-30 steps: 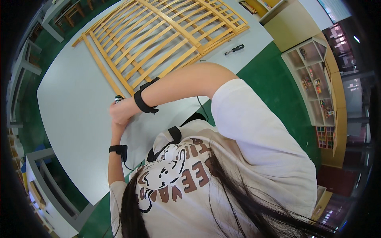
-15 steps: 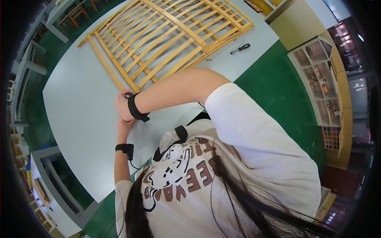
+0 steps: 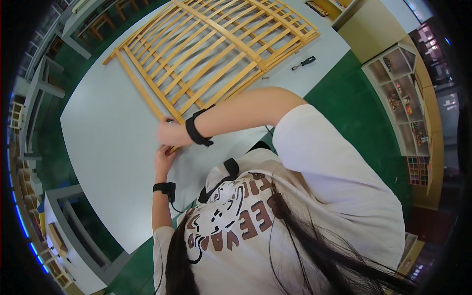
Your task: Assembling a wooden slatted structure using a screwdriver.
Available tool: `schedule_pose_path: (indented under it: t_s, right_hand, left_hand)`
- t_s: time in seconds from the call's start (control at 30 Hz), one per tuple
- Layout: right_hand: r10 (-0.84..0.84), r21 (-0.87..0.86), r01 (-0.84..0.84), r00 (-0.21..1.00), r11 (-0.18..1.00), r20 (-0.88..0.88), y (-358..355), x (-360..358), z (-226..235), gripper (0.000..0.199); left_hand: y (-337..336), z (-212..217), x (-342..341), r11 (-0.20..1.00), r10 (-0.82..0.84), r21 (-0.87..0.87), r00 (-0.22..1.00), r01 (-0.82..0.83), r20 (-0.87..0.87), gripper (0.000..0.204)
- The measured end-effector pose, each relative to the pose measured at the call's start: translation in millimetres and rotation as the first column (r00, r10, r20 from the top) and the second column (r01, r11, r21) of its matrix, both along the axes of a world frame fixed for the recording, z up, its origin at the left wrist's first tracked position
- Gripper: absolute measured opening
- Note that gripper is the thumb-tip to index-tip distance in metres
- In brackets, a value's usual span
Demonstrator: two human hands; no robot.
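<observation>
On a pale grey tabletop (image 3: 93, 147), a long yellow wooden strip (image 3: 139, 85) runs to the left hand (image 3: 164, 158), which pinches its near end; the blurred right hand (image 3: 174, 133) curls around a small dark object (image 3: 170, 120), mostly hidden. Rightward lie a yellow slatted wooden lattice (image 3: 223, 32) and 1 black-handled metal tool (image 3: 308, 60).

The place appears to be a classroom or craft room: a green floor (image 3: 339, 98) runs beneath a broad pale counter (image 3: 108, 147), an open compartment shelf (image 3: 400, 61) holds small colourful pieces (image 3: 407, 101), and wooden stools (image 3: 101, 24) stand by a long grey table (image 3: 74, 30).
</observation>
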State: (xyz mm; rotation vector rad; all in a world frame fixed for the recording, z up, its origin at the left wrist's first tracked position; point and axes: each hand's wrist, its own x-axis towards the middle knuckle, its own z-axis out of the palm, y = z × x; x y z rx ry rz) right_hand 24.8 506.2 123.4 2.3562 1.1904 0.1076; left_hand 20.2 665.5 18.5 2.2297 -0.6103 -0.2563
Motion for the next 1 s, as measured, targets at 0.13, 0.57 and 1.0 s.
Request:
schedule_pose_path:
  t_s: [0.13,0.57,1.0]
  right_hand:
    - [0.051,0.176,-0.041,0.997,0.984,-0.052,-12,1,-4,0.019]
    - [-0.009,0.135,0.029,0.99,0.99,-0.143,-8,3,17,0.014]
    - [0.118,0.229,-0.048,0.945,0.972,-0.305,-9,19,27,0.012]
  left_hand:
    - [3,-4,-1,0.999,-0.016,0.041,1.0,0.017,-0.01,0.023]
    - [4,-1,2,0.987,-0.051,0.154,0.999,0.049,0.011,0.029]
    - [5,-3,-2,0.99,0.038,0.134,0.999,-0.033,-0.034,0.031]
